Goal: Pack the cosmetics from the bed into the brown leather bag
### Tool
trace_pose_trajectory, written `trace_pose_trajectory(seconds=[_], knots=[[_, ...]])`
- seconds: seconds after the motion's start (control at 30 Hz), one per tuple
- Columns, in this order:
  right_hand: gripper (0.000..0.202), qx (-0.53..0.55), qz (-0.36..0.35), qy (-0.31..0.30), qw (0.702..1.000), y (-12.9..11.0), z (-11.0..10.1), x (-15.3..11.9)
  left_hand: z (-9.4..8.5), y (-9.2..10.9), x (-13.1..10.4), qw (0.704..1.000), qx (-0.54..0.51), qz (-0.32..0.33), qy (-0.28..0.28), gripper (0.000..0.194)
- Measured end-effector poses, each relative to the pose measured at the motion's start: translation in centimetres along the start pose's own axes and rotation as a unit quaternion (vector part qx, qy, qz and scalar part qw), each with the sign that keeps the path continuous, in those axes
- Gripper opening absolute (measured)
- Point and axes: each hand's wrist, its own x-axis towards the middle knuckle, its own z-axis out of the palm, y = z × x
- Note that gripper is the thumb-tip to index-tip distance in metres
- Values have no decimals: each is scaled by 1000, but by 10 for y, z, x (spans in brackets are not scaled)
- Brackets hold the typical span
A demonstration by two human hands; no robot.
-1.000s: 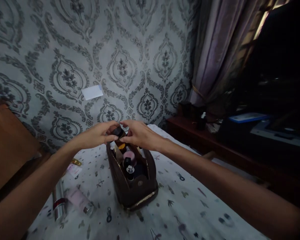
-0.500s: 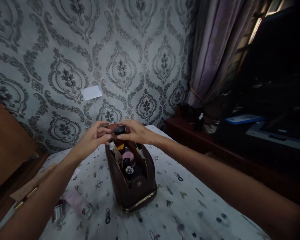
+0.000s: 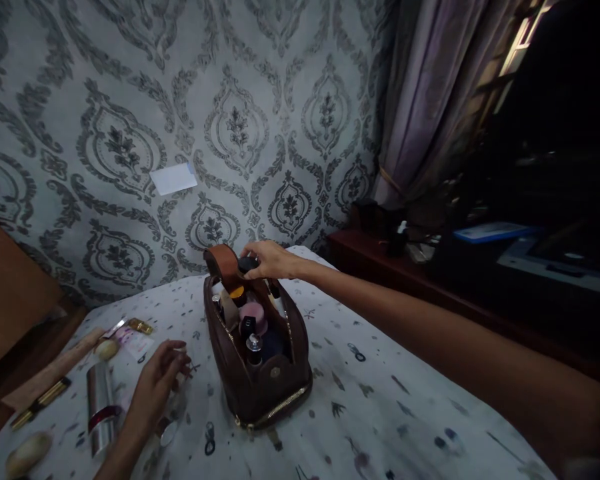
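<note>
With the left hand (image 3: 155, 383), loosely spread, now lowered near the silver-capped tube (image 3: 168, 432), the black-lidded jar (image 3: 249, 265) is pinched by the right hand (image 3: 270, 259) alone at the cosmetic bag (image 3: 253, 393)'s far end.

The bag (image 3: 267, 393) opens upward, a raised strap (image 3: 223, 261) obstructing its far end.

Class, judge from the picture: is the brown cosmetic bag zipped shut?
No, the brown cosmetic bag gapes open at the top, showing a pink round container inside.
</note>
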Motion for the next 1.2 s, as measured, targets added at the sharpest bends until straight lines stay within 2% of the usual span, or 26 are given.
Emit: trace_pose_trajectory(seconds=[0.13,0.23,0.4,0.57,0.77,1.0,1.2], knots=[[41,-108,-40,-35,993,-5,2,7,0,-43,-4,997,58,39,-21,49],[33,-196,-83,-64,975,-12,6,11,3,-56,-7,993,89,80,-3,41],[36,-284,-157,-112,939,-23,14,16,5,-53,-10,977,175,119,-13,41],[29,-291,-207,-205,911,-28,23,21,1,-46,-16,965,235,110,-31,38],[31,-293,-165,-264,904,-26,38,30,-6,-57,-20,951,286,104,-53,33],[33,-321,-133,-298,889,-22,51,37,-11,-66,-20,941,306,126,-77,28],[40,-339,-108,-311,881,-21,61,38,-10,-67,-20,931,324,152,-65,26]])
